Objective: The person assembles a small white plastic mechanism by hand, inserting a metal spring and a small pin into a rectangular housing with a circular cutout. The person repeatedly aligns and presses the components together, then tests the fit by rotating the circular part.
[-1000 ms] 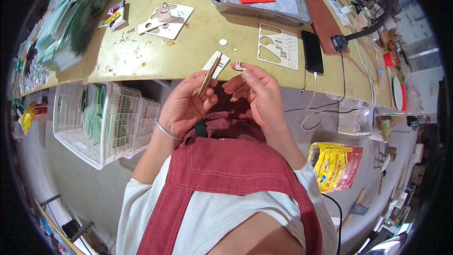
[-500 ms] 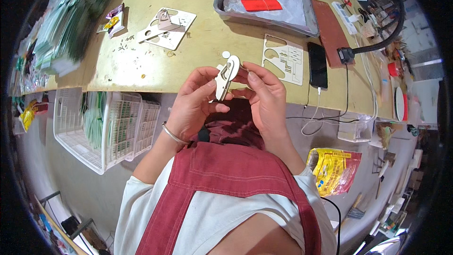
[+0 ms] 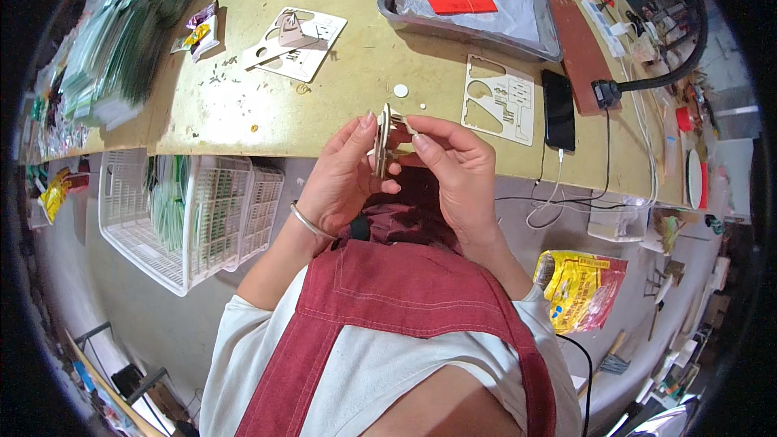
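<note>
Just over the table's front edge, my left hand (image 3: 336, 178) grips a small cream model assembly (image 3: 382, 142) made of thin flat pieces, seen nearly edge-on. Thumb and fingers of my right hand (image 3: 463, 174) are pinched together at the assembly's right side, where small parts stick out. What exactly those fingertips hold is too small to make out. On the table beyond lie a white disc (image 3: 401, 91) and a tiny round piece (image 3: 422, 106). A cream cut-out sheet (image 3: 522, 105) rests to the right, and another sheet (image 3: 324, 36) with loose pieces on it lies farther left.
A grey tray (image 3: 453, 30) lined with plastic holds a red strip (image 3: 461, 3). A black phone (image 3: 558, 109) on a cable lies at the right. Stacked green-white sleeves (image 3: 133, 40) fill the left side. Below the table edge stands a white crate (image 3: 146, 251).
The assembly has turned from showing its rounded face to nearly edge-on. My hands stay close together around it. The whole view has shifted slightly.
</note>
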`<state>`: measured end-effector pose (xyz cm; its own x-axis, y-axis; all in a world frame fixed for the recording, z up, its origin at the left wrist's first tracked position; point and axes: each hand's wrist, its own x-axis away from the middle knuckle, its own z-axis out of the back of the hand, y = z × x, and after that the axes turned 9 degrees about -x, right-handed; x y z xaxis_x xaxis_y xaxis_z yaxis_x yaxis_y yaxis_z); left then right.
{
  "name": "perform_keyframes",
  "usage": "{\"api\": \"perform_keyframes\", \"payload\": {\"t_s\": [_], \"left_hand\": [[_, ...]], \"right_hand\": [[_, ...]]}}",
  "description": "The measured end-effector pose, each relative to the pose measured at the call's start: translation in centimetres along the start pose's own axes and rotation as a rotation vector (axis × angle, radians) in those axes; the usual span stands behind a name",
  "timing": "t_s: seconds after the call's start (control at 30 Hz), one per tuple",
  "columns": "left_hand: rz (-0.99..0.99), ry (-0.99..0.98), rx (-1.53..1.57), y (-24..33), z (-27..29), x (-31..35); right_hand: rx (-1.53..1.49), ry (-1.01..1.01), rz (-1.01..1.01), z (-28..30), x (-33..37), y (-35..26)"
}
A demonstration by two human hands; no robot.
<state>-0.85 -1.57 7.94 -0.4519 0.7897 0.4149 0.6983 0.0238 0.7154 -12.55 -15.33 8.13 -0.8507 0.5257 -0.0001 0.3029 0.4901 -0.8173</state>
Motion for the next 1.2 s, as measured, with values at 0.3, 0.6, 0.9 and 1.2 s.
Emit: {"api": "perform_keyframes", "payload": {"t_s": [0.3, 0.6, 0.9, 1.2], "left_hand": [[0.073, -0.067, 0.207, -0.7, 1.6, -0.5], [0.093, -0.101, 0.398, -1.4, 2.2, -0.8], [-0.019, -0.153, 0.205, -1.3, 2.4, -0.7], [-0.046, -0.2, 0.196, -1.3, 2.5, -0.9]], "right_hand": [[0.19, -0.024, 0.056, -0.5, 0.3, 0.3], [0.641, -0.006, 0.239, -0.8, 0.7, -0.5], [0.578, -0.013, 0.166, -0.6, 0.5, -1.3], [0.531, -0.042, 0.095, -0.4, 0.3, -2.0]]}}
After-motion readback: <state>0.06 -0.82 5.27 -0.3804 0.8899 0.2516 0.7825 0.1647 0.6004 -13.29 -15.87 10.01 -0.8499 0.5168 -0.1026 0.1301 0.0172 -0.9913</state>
